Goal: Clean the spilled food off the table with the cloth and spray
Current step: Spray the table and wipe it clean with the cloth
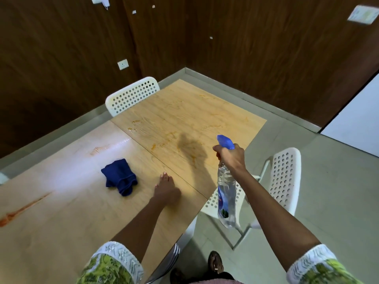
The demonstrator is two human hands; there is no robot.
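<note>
My right hand (230,155) grips a clear spray bottle (225,193) with a blue nozzle (225,141), held above the right edge of the wooden table (61,222) and aimed over it. Orange food smears (174,136) and wet streaks cover the far table half. A long orange streak (24,208) marks the near left. A crumpled dark blue cloth (120,177) lies on the table. My left hand (166,190) rests flat on the tabletop to the right of the cloth, holding nothing.
A white perforated chair (131,95) stands at the table's far side and another (284,177) at the right side below my right arm. Brown wood-panelled walls close the corner behind. My foot (215,263) is on the grey tiled floor.
</note>
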